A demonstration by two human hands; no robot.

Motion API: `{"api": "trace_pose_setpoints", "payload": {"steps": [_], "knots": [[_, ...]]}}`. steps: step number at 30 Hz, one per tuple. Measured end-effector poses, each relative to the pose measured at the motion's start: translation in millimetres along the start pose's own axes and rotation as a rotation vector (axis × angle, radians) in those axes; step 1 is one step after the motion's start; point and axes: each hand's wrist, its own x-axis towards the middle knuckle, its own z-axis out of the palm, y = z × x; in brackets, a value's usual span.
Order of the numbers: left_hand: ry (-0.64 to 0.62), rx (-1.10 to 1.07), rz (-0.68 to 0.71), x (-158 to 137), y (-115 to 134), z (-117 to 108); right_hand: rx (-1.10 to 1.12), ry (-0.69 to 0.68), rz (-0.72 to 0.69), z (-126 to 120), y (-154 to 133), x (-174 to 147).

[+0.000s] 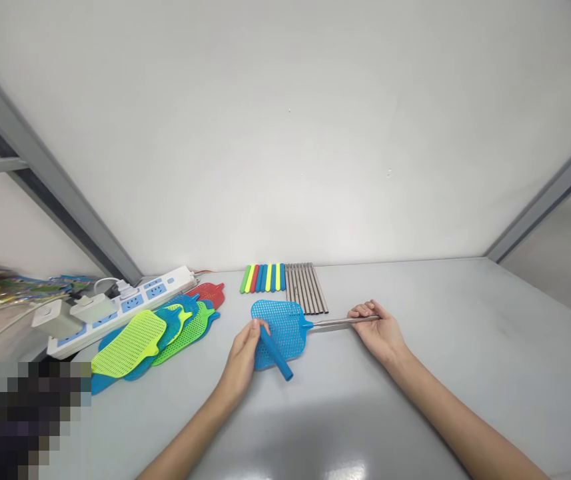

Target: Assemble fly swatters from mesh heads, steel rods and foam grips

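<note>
My left hand (242, 355) is closed on a separate blue tube (276, 355) over the blue mesh paddle (288, 325), already joined to the metal rod (336, 323) my right hand (378, 331) curls around, while coloured tubes (263, 278), bare rods (306, 288) and loose paddles (130, 343) lie unjoined on the table (440, 313).

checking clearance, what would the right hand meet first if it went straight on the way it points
Probably the metal tubes: the right hand points forward and leftward, toward the right side of their row. Depth is unclear, so it might pass above.
</note>
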Motion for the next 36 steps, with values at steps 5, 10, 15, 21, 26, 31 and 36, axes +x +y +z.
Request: {"api": "trace_pose_setpoints", "payload": {"steps": [5, 10, 15, 21, 26, 31, 36], "knots": [[0.107, 0.108, 0.049, -6.9, -12.2, 2.2, -0.014, 0.009, 0.011, 1.9, 5.0, -3.6], [0.130, 0.172, 0.001, -13.1, -18.7, 2.5, -0.067, 0.015, 0.010, 2.6, 10.6, -7.3], [0.149, 0.163, -0.039, -19.5, -21.8, 4.4, -0.093, -0.019, -0.006, 0.3, 14.3, -9.5], [0.139, 0.156, -0.026, -20.7, -21.1, 3.4, -0.098, -0.031, -0.023, -1.4, 14.4, -9.7], [0.105, 0.085, -0.043, -23.3, -18.2, 10.3, -0.129, -0.045, 0.013, 2.1, 12.3, -9.8], [0.036, 0.003, -0.088, -24.9, -12.0, 18.2, -0.322, -0.121, 0.101, 12.4, 24.2, -19.1], [0.040, 0.002, -0.149, -23.4, -7.2, 17.5, -0.597, -0.190, 0.099, 19.7, 27.3, -26.4]]}}
